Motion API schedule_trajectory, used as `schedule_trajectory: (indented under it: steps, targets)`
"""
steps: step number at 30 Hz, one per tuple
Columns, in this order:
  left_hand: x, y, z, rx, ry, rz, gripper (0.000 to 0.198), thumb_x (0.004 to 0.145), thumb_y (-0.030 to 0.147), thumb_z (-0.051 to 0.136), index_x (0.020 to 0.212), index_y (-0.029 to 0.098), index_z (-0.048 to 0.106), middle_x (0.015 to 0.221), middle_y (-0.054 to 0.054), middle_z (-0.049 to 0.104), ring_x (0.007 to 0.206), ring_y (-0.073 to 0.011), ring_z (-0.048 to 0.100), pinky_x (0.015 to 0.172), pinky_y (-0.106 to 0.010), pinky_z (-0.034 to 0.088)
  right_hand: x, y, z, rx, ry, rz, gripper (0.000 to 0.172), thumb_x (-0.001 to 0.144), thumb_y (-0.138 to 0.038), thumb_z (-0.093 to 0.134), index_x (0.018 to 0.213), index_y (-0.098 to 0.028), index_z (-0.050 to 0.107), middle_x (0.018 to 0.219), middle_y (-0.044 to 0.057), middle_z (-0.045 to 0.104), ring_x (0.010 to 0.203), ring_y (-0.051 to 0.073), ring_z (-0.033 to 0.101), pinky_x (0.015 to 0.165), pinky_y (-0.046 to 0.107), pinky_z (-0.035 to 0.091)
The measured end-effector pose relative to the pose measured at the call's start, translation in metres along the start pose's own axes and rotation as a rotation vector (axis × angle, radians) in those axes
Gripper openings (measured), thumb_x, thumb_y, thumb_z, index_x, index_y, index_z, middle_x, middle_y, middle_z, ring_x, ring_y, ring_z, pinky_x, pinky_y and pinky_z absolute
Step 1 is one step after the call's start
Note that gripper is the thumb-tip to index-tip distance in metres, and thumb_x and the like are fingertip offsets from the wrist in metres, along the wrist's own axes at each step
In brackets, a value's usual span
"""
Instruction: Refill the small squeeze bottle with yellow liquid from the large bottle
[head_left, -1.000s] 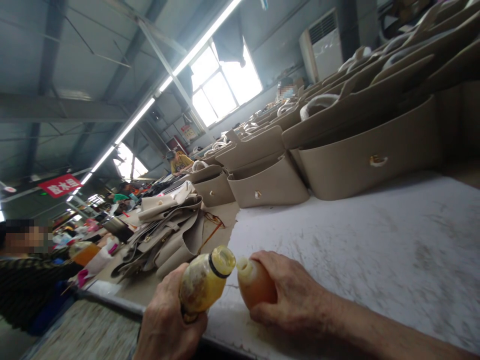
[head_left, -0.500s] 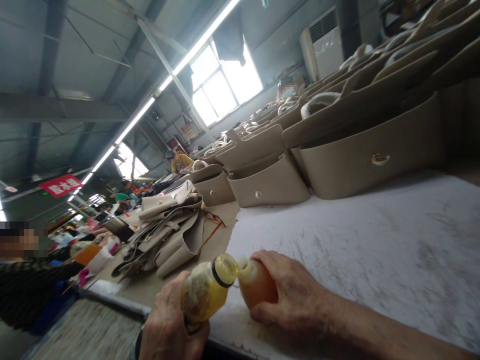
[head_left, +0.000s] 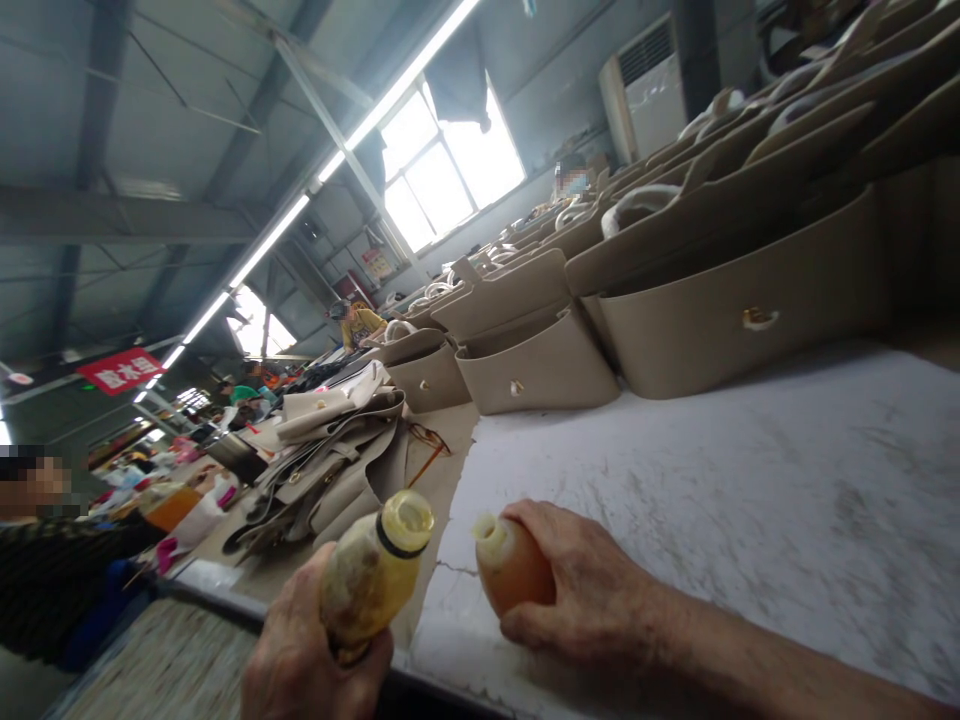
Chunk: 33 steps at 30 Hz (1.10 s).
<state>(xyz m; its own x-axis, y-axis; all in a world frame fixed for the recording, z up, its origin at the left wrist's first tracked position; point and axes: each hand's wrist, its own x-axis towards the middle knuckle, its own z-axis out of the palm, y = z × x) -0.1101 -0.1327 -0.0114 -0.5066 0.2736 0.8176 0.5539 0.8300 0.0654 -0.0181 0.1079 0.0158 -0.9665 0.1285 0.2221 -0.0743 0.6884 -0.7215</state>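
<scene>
My left hand (head_left: 311,650) is closed around a yellowish, stained clear bottle (head_left: 367,580). Its uncapped mouth tilts up and to the right, with a black ring round the neck. In my right hand (head_left: 577,590) is a small rounded bottle (head_left: 517,570) of amber liquid, its pale mouth uncapped and leaning left. The two mouths are apart, with a gap of table between them. Below the right hand lies the white paper sheet (head_left: 735,490), which is smudged.
Beige handbags (head_left: 536,370) stand in rows behind the paper. A heap of beige bag parts (head_left: 330,470) lies to the left, with an amber-coloured looped item (head_left: 427,450) beside it. A co-worker (head_left: 67,560) is at far left, near an orange container (head_left: 171,507).
My left hand has drawn its bottle left, away from the mouth of the small bottle, and tipped it more upright. My right hand has stayed nearly still.
</scene>
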Motion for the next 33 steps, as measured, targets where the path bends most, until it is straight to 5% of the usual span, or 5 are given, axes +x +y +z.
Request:
schedule_trajectory:
  steps: [5,12,21,33]
  targets:
    - [0.028,0.011,-0.022,0.032,0.010,0.006,0.048,0.074,0.045,0.058,0.117,0.024,0.050,0.083,-0.003,0.065,0.055,-0.0216,0.059,0.054,-0.032,0.052,0.003,0.006,0.004,-0.007,0.016,-0.023,0.051,0.056,-0.025,0.073,0.104,-0.017,0.058,0.100,0.007,0.059,0.089,0.024,0.052,0.082,0.038,0.041]
    - [0.034,0.041,-0.025,-0.171,-0.100,-0.114,0.043,0.071,0.042,0.059,0.110,0.026,0.051,0.083,0.000,0.063,0.072,-0.0221,0.063,0.067,-0.031,0.052,0.003,0.009,0.005,0.001,0.007,-0.006,0.053,0.055,-0.030,0.075,0.105,-0.019,0.058,0.101,0.006,0.059,0.089,0.023,0.052,0.081,0.037,0.041]
    - [-0.002,0.017,0.011,-0.323,-0.184,-0.067,0.052,0.070,0.032,0.055,0.120,0.019,0.052,0.111,-0.008,0.066,0.107,-0.0280,0.062,0.096,-0.038,0.049,0.003,0.003,0.001,0.007,-0.015,0.021,0.050,0.055,-0.027,0.076,0.101,-0.019,0.058,0.099,0.005,0.058,0.087,0.022,0.051,0.078,0.034,0.040]
    - [-0.013,0.012,0.017,-0.211,-0.138,0.004,0.048,0.074,0.029,0.047,0.121,0.018,0.049,0.108,-0.007,0.064,0.103,-0.0258,0.062,0.095,-0.038,0.049,0.004,0.008,0.005,0.020,0.012,-0.007,0.050,0.054,-0.028,0.077,0.100,-0.020,0.059,0.096,0.004,0.059,0.083,0.020,0.050,0.075,0.033,0.039]
